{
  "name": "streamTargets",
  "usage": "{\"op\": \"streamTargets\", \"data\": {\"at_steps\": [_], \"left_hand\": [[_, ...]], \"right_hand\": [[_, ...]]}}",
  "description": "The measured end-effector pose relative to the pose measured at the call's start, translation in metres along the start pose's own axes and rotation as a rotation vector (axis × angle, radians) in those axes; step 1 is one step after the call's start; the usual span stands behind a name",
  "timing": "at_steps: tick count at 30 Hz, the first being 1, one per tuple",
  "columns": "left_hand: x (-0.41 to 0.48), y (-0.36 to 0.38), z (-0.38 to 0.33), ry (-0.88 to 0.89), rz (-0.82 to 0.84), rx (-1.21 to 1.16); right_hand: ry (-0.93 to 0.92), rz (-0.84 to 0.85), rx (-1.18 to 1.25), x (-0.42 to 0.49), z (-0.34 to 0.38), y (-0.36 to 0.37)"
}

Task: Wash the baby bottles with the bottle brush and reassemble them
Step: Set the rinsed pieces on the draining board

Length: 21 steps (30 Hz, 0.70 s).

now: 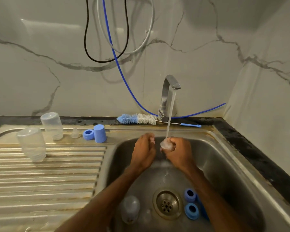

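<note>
I am holding a clear teat (165,144) under the tap (168,91) stream near the sink's (224,158) far edge, my right grip (179,153) curling around it. My left grip (143,149) is hovering just beside, fingers bent; I cannot tell whether it is holding anything.

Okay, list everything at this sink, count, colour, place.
drainboard bottles: 2, clear, upside down on drainboard
drainboard teat: 1, clear, beside rear bottle
drainboard ring: 1, blue, beside cap
cap: 1, blue, drainboard
bottle brush: 1, blue-white, behind basin
faucet: 1, metal, running
sink bottle: 1, clear, left of drain
sink rings: 2, blue, right of drain
hoses: 3, black, blue, pale, wall
held teat: 1, clear, under stream
right hand: grips held teat
left hand: beside it, grip unclear
</note>
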State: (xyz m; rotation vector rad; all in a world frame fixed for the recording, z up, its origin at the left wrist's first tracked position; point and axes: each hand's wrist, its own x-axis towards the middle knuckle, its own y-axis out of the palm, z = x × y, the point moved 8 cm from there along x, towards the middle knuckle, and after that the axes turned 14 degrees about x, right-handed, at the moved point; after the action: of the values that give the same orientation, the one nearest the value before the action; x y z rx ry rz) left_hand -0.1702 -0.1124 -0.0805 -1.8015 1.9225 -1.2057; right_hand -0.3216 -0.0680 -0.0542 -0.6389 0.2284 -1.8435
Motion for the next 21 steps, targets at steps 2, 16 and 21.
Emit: {"op": "streamTargets", "data": {"at_steps": [2,16,21], "left_hand": [[0.008,-0.009,-0.013,0.029,0.0,0.003],[0.062,0.004,-0.071,0.175,0.218,0.116],[0.062,-0.003,-0.064,0.245,0.274,0.201]], "right_hand": [[0.034,-0.001,0.004,0.001,-0.007,0.001],[0.123,-0.081,0.086,0.001,-0.008,-0.003],[0.098,-0.054,0.183,0.0,-0.008,-0.002]]}}
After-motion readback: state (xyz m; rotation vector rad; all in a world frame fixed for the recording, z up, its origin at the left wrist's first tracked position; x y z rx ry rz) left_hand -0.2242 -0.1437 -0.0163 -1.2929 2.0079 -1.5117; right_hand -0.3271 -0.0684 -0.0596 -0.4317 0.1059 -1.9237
